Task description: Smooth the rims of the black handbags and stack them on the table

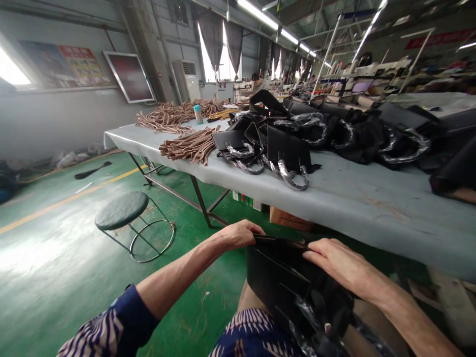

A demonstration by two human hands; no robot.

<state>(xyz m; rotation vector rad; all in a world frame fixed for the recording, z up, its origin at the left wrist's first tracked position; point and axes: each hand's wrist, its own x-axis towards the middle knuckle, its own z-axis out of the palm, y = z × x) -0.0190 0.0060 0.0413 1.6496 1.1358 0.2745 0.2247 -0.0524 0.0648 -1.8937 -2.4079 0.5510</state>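
Observation:
A black handbag (pixel 273 277) rests against my lap, its opening facing up and its plastic-wrapped handles hanging down at the front. My left hand (pixel 241 234) grips the bag's upper rim at the left corner, fingers curled over the edge. At the right side of the same rim, my right hand (pixel 329 255) is closed on it, thumb over the edge. The rim is stretched between both hands. What lies inside the bag is too dark to make out.
A long table (pixel 345 198) stands ahead, bearing a pile of black bag pieces (pixel 288 146), bundles of brown straps (pixel 191 145) and a teal-lidded bottle (pixel 198 114). A round stool (pixel 122 209) is at left. A cardboard box (pixel 290 219) sits under the table.

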